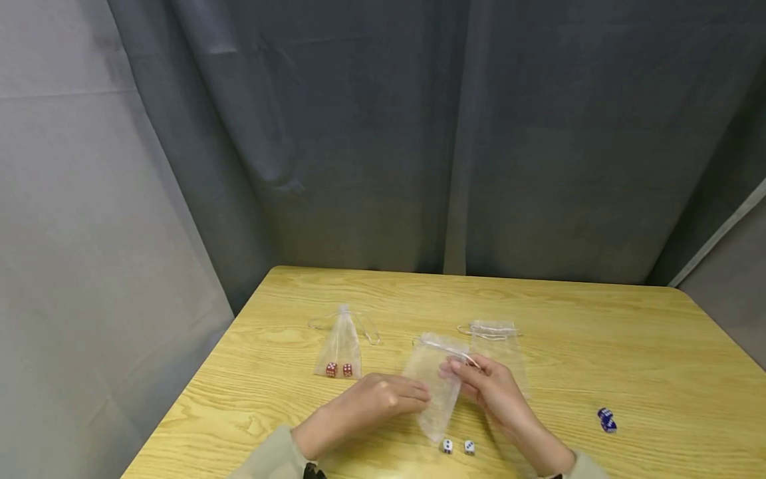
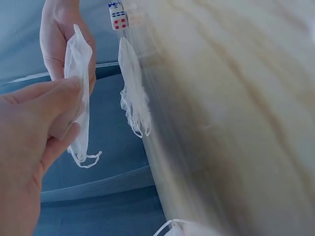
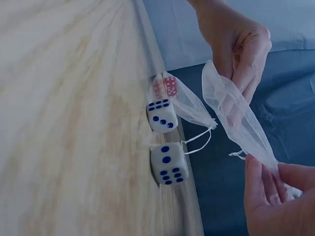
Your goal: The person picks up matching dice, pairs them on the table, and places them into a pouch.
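Observation:
A sheer white drawstring pouch (image 1: pixel 439 409) is held between both hands above the table. My left hand (image 1: pixel 383 399) pinches its left side, and the thumb (image 2: pixel 66 96) lies against the mesh in the left wrist view. Near the corded end, my right hand (image 1: pixel 493 392) pinches the pouch between thumb and fingers. No dice show inside it. Just below the pouch, a white die (image 1: pixel 447 446) and another white die (image 1: pixel 469 448) sit on the table, their blue pips plain in the right wrist view.
To the left stands a tied mesh pouch (image 1: pixel 341 342) with two red dice (image 1: pixel 332 370) inside. Another flat mesh pouch (image 1: pixel 499 349) lies behind the right hand. Blue dice (image 1: pixel 607 420) rest at the right on the wooden table (image 1: pixel 658 346). Grey curtains (image 1: pixel 359 133) hang behind.

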Motion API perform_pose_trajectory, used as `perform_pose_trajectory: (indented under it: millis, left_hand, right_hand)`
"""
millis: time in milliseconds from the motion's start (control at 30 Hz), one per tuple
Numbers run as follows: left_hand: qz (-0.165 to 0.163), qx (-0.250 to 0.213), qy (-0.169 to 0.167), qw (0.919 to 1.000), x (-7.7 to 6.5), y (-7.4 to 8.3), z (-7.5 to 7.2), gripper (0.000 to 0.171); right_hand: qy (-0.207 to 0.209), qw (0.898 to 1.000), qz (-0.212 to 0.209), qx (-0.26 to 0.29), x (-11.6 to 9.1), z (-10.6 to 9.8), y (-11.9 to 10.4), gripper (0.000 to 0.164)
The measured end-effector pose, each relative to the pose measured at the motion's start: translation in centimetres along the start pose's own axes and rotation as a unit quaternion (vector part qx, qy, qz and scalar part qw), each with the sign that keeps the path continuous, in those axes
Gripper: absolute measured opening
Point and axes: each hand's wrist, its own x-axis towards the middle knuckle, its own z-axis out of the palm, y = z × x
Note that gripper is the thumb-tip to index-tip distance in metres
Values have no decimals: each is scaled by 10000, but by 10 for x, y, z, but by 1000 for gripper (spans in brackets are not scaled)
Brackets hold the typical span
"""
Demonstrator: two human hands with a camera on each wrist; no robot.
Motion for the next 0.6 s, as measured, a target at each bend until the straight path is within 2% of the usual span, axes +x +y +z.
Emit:
perform_pose_trajectory:
  millis: [167, 300, 400, 500, 600]
  left_hand:
    - [-80, -50, -110, 9999, -2, -1, 0, 24]
    - [-262, -437, -72, 9987, -4, -2, 1, 23]
    - [-464, -846, 289, 9949, -5, -3, 1, 20]
    - [-629, -1100, 872, 9881, -4, -5, 0, 21]
    - [-732, -1121, 1468, 9801, -1, -8, -3, 24]
  right_hand:
    - [58, 9989, -391, -249, 0, 5, -1, 43]
    - [171, 9955, -799, -471, 1, 7, -1, 37]
    - [320, 9887, -1248, -768, 3, 7, 0, 30]
    - [425, 9769, -1783, -1101, 4, 7, 0, 23]
    - [462, 9621, -2290, -1405, 4, 6, 2, 17]
